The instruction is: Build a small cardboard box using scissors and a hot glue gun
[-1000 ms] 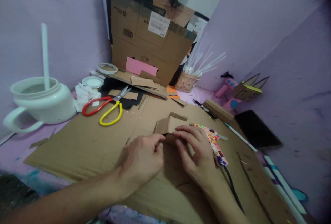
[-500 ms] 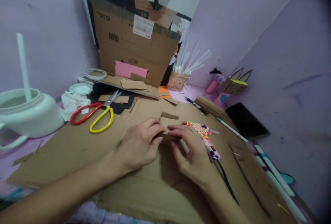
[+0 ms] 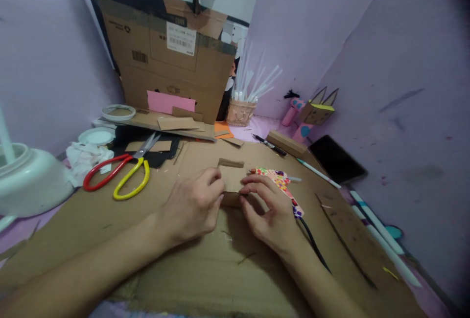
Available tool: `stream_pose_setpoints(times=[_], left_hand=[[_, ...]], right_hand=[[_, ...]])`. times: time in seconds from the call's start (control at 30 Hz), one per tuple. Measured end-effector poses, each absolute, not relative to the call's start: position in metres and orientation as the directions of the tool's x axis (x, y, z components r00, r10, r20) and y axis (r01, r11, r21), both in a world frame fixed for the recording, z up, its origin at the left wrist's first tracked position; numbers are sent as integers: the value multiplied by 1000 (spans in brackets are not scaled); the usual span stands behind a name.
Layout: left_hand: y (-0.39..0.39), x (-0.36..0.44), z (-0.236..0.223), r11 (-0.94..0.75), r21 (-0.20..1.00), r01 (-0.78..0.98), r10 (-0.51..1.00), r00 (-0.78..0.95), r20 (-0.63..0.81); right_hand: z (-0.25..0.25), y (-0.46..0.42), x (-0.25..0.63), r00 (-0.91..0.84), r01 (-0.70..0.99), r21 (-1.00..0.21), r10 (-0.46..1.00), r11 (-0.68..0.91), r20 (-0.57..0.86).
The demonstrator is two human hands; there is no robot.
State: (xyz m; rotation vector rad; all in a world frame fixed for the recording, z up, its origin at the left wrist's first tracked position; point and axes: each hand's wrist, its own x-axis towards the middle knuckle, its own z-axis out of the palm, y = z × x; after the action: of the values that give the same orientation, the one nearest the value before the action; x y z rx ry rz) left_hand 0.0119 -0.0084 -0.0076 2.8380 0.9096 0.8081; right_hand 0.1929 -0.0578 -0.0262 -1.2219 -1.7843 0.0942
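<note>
Two sides of the small folded piece (image 3: 232, 180), on the cardboard sheet (image 3: 191, 274), are clamped by the left hand (image 3: 191, 205), fingers bunched, and right hand (image 3: 273, 213), fingers arched around its edge, likely to steady it (the glue gun (image 3: 270, 175) lies close, presumably for reach).

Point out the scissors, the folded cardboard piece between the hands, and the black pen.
Scissors (image 3: 139, 154): head view, on the metal near the pivot.
Folded cardboard piece (image 3: 232, 179): head view, on its pale upper face.
Black pen (image 3: 271, 147): head view, mid-barrel.
</note>
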Motion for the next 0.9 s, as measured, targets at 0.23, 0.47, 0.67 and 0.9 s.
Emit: stream_pose_setpoints(times=[0.23, 0.47, 0.67, 0.9], left_hand=[[-7, 15, -8, -837, 43, 545, 486, 706, 515], [-6, 13, -7, -842, 85, 534, 494, 696, 522], [-6, 13, -9, -838, 93, 538, 502, 693, 518], [-6, 14, -9, -840, 84, 537, 496, 695, 520]], right_hand=[[-27, -57, 193, -54, 684, -525, 752, 507, 657], [-26, -56, 191, -48, 691, -515, 743, 507, 667], [-25, -57, 192, -42, 691, -525, 753, 496, 657], [-25, -58, 192, -39, 684, -532, 753, 500, 657]])
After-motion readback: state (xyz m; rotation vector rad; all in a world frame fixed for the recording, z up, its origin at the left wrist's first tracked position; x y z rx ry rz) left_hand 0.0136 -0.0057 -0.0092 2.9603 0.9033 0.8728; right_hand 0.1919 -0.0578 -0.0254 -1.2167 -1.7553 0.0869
